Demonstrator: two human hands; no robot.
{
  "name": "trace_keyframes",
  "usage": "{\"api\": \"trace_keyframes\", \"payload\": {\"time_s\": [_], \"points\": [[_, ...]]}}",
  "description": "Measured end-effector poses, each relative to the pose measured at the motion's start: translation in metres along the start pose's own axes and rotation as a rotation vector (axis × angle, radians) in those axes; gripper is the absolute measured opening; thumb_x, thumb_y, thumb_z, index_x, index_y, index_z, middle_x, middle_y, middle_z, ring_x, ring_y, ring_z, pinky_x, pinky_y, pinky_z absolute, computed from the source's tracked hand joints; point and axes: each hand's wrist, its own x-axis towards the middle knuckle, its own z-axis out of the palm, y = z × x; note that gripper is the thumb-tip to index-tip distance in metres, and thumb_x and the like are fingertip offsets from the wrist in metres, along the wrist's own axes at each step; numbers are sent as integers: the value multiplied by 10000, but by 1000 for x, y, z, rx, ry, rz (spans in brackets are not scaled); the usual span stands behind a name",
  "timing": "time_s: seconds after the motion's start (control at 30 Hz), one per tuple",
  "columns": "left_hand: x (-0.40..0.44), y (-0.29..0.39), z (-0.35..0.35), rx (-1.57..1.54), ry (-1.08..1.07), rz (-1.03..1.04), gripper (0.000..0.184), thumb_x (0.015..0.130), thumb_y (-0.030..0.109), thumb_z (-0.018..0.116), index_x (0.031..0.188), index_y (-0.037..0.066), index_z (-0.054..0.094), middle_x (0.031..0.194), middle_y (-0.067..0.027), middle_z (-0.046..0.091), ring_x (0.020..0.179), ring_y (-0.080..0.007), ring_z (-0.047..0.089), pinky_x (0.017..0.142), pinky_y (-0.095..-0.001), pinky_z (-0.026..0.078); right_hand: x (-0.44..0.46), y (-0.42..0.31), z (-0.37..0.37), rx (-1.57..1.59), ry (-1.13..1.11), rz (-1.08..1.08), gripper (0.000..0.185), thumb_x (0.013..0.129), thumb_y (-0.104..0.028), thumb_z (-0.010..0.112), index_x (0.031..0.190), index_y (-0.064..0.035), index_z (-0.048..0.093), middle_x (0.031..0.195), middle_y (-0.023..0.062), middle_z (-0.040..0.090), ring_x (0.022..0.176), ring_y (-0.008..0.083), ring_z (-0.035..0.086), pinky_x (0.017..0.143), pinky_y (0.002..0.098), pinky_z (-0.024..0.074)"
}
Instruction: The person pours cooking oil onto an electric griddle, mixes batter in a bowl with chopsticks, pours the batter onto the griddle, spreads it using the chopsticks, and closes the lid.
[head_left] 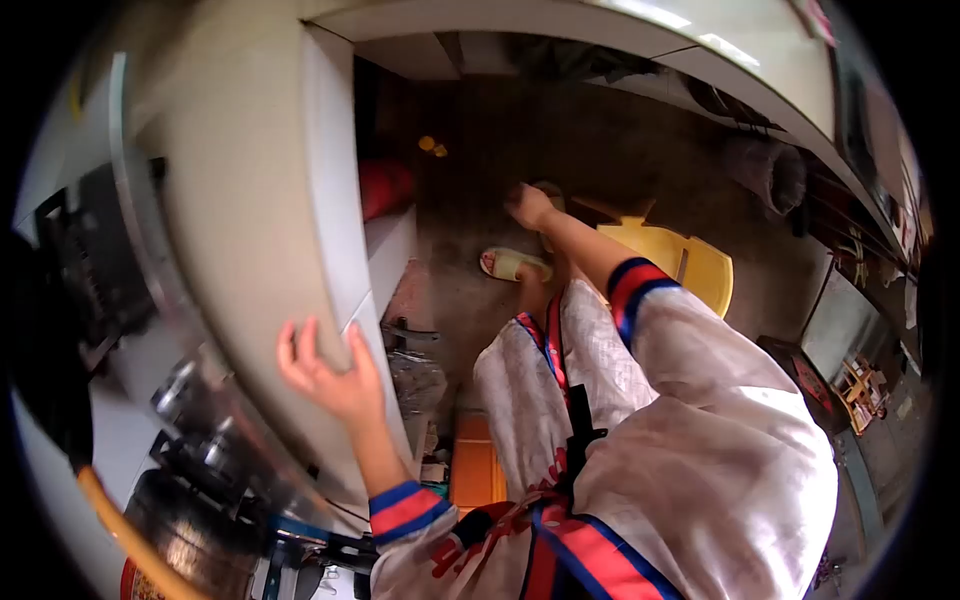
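My left hand (335, 378) is over the edge of the pale countertop (250, 200), with its fingers spread and nothing in them. Farther forward, my right hand (528, 207) reaches out low over the dark floor (470, 180), near my feet. Its fingers look curled together; anything inside them is hidden in the shade. A light green slipper (508, 264) on my foot shows just below that hand. To the right of my forearm stands a yellow plastic stool or chair (712, 270).
On the left are a dark metal pot (190, 535) and a wooden handle (130, 540). A red item (387, 190) sits under the counter. Beside my legs is an orange box (477, 465). Shelving with a grey bucket-like container (768, 175) lines the right side.
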Motion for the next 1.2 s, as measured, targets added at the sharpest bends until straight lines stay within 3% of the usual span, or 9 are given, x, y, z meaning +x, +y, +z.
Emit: {"api": "trace_keyframes", "payload": {"time_s": [0.2, 0.3, 0.6, 0.73, 0.83, 0.97, 1.03, 1.1, 1.2], "points": [[-4, 4, 3, -8, -47, -55, 442, 770, -16, 679, 1154, 21, 462, 1301, -171, 368, 1228, -326, 399, 995, -416, 384, 152, 45, 103, -336, -260, -166, 549, 853, -476, 496, 1172, -32, 546, 1203, 223, 532, 1134, 354, 500, 970, 435, 390], [-5, -1, 4, 38, -73, -44, 496, 788, 53, 681, 1201, 73, 409, 1329, -177, 351, 1228, -325, 399, 1002, -437, 364, 170, 1, 92, -337, -397, -130, 518, 868, -371, 503, 1262, -35, 491, 1298, 187, 486, 1167, 325, 497, 990, 411, 388], [-25, 12, 0, 236, 73, -286, 598, 784, 139, 696, 1293, 92, 387, 1337, -131, 427, 1242, -285, 401, 1066, -449, 289, 278, 9, 204, 669, -20, 178, 580, 795, -286, 680, 1289, -90, 446, 1137, 122, 565, 998, 227, 569, 784, 331, 486], [-19, 13, 11, 181, 117, -262, 584, 781, 131, 704, 1278, 72, 403, 1355, -138, 404, 1244, -297, 394, 1065, -433, 278, 287, 18, 201, 764, 99, 204, 638, 760, -226, 745, 1299, -111, 425, 1087, 89, 581, 929, 182, 585, 696, 288, 511], [-9, 7, 9, -53, 3, -118, 502, 769, 17, 660, 1221, 63, 445, 1363, -159, 364, 1248, -301, 397, 1026, -423, 341, 216, -3, 130, 515, 148, 83, 624, 820, -349, 634, 1336, -92, 399, 1294, 169, 464, 1172, 290, 478, 948, 357, 420], [-8, 2, 4, -37, -31, -61, 497, 739, -45, 642, 1192, 42, 458, 1309, -178, 374, 1236, -297, 407, 1011, -422, 365, 123, 24, 89, 52, 357, -326, 554, 825, -452, 576, 1259, -118, 491, 1212, 184, 535, 1079, 333, 539, 877, 390, 449], [-4, 6, 1, -17, -35, -30, 478, 727, -49, 644, 1168, 31, 477, 1283, -176, 395, 1221, -303, 416, 1012, -417, 364, 36, 4, 13, 301, -75, -59, 388, 803, -355, 632, 1068, -73, 615, 964, 139, 640, 882, 268, 617, 783, 357, 479], [-1, 9, -3, -26, -23, -2, 508, 699, 31, 695, 1166, 27, 495, 1261, -186, 413, 1183, -328, 433, 1003, -442, 349, -27, 2, -28, 583, -38, -213, 266, 774, -271, 660, 921, -50, 653, 766, 67, 645, 733, 171, 609, 702, 312, 486], [6, 14, -3, -49, 16, 25, 548, 689, 89, 712, 1189, 39, 495, 1262, -191, 412, 1178, -348, 424, 998, -466, 336, -125, -20, -106, 556, -168, -119, 267, 747, -219, 646, 936, -32, 643, 772, 52, 639, 730, 108, 575, 686, 286, 480]]}}
